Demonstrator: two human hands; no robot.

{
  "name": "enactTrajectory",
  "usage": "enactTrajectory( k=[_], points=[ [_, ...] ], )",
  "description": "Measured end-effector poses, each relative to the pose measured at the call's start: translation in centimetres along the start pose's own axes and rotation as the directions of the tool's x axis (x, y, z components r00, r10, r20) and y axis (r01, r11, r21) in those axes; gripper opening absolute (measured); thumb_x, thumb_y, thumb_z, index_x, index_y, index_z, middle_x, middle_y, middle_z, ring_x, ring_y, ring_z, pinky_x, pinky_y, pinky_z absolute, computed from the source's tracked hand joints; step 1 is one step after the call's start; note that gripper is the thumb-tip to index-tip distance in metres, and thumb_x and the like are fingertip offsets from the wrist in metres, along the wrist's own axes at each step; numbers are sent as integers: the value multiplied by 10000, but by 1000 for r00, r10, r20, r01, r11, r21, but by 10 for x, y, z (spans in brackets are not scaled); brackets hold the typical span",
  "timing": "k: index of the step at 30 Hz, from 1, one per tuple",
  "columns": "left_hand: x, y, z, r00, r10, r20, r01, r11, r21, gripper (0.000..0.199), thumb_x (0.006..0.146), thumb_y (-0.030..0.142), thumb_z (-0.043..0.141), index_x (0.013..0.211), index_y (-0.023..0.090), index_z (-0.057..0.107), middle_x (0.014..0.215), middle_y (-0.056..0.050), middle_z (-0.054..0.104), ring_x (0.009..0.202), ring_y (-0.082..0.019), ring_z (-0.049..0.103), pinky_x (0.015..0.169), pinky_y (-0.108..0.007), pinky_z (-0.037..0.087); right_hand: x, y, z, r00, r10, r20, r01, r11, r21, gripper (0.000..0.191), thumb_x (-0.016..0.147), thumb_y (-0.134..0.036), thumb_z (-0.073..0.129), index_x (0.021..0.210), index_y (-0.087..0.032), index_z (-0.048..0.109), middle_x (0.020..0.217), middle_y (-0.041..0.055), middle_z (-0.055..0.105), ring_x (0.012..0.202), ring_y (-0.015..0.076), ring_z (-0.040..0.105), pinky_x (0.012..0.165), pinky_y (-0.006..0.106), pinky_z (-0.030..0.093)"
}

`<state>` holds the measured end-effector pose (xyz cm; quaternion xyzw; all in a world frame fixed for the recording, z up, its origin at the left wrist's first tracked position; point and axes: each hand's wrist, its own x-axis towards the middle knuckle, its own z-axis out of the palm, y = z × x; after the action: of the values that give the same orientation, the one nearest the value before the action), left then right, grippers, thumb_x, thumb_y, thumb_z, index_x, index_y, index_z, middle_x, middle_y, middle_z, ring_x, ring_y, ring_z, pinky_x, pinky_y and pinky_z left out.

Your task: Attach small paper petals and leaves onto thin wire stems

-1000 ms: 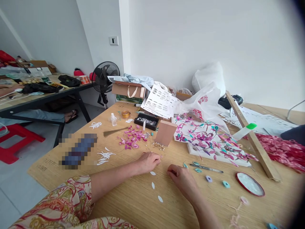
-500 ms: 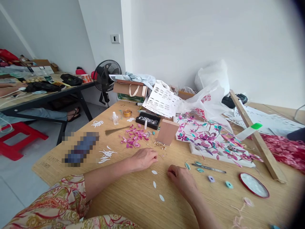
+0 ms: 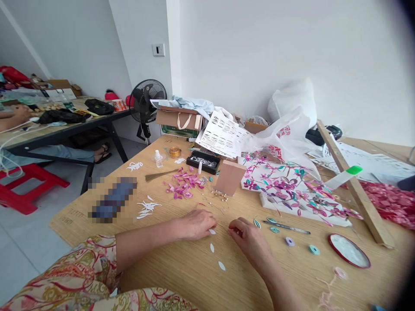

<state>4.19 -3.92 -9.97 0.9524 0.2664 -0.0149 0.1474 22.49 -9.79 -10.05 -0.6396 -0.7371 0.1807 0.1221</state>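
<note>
Bare hands at a work counter (image 3: pixel 168 268). At the bottom left of the frame lies a patterned garment (image 3: pixel 87 272); at the lower right, pink thread (image 3: pixel 327 289) trails from its spool (image 3: pixel 340 272). Three white petals (image 3: pixel 212 248) form a loose column just below centre. The left hand (image 3: pixel 198 223) rests palm down at the uppermost petal, fingers bent, fingertips at its edge; whether it grips the petal cannot be told. The right hand (image 3: pixel 249 237) lies opposite, a narrow gap away, fingers loosely curled toward the thumb; whether anything is pinched there cannot be told. To the right follow teal leaves (image 3: pixel 275 230), a pen-like tool (image 3: pixel 288 227), lavender (image 3: pixel 289 242) and teal (image 3: pixel 314 249) spools, and a red-rimmed dish (image 3: pixel 349 250). Left of centre are white slivers (image 3: pixel 147 207); beyond them lie pink petals (image 3: pixel 183 183). An upright block (image 3: pixel 231 178) stands at mid-frame, with flower sprays (image 3: pixel 292 194) on white supports to its right. Farther back are a black tray (image 3: pixel 203 162), a small bottle (image 3: pixel 158 159), a wire coil (image 3: pixel 175 152) and a printed sheet (image 3: pixel 218 134). A fan (image 3: pixel 148 101) stands at upper left of centre; at far left, another person's leg (image 3: pixel 71 156) extends beneath a second counter (image 3: pixel 90 121).
</note>
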Motion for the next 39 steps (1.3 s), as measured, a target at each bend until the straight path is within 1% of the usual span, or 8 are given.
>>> enactTrajectory(
  k=[3,9,15,24,28,34,36,39],
  points=[
    [-1,-2,-3,1000,-28,-2,28,999,-32,81,733,228,587,785,171,563,812,-38,608,808,-191,561,696,-260,396,2,-10,9,999,-37,20,37,999,25,166,771,-140,452,788,-193,608,793,22,613,697,134,580,617,217,399],
    [-10,-12,-21,979,-163,-124,151,983,-101,83,763,162,505,841,174,532,840,-19,601,778,-154,541,654,-228,369,6,-33,27,998,-54,17,54,999,6,177,786,-131,456,820,-183,621,837,54,610,779,167,571,675,242,397],
    [-10,-6,-27,974,-168,-149,143,976,-165,68,787,169,469,795,167,536,812,-15,596,758,-142,534,654,-222,361,11,-37,38,1000,-13,-15,13,1000,11,152,785,-118,462,749,-177,597,800,76,613,779,205,560,676,278,387],
    [-7,-8,-30,946,-228,-229,124,910,-396,119,777,168,454,758,168,571,723,19,572,664,-101,484,603,-199,336,6,-37,33,982,32,-185,30,946,323,151,716,-81,473,639,-204,513,699,15,572,670,149,530,630,244,380],
    [-5,-3,-36,926,-298,-233,88,768,-634,144,794,242,457,773,151,567,674,19,545,629,-90,470,575,-192,350,3,-33,14,936,144,-321,71,817,573,99,771,-230,478,677,-206,502,608,-7,537,592,133,510,582,249,407],
    [5,24,-47,933,-276,-231,-127,348,-929,359,827,435,399,844,112,555,707,-31,546,630,-96,501,540,-194,396,-3,-36,-15,884,297,-360,162,527,834,197,726,-369,575,808,-193,540,645,11,625,600,145,599,554,277,487],
    [10,31,-49,932,-261,-250,-176,278,-944,390,819,466,407,853,108,558,714,-45,560,651,-106,523,544,-197,396,-5,-38,-21,875,368,-313,168,376,911,259,646,-358,671,806,-195,549,651,12,658,598,155,620,549,284,495],
    [17,37,-47,930,-236,-281,-216,269,-939,366,797,467,450,834,119,553,714,-43,576,675,-117,544,543,-196,393,-7,-39,-26,857,459,-234,167,182,969,337,532,-318,764,768,-198,556,596,-5,670,557,150,619,509,259,485]
  ],
)
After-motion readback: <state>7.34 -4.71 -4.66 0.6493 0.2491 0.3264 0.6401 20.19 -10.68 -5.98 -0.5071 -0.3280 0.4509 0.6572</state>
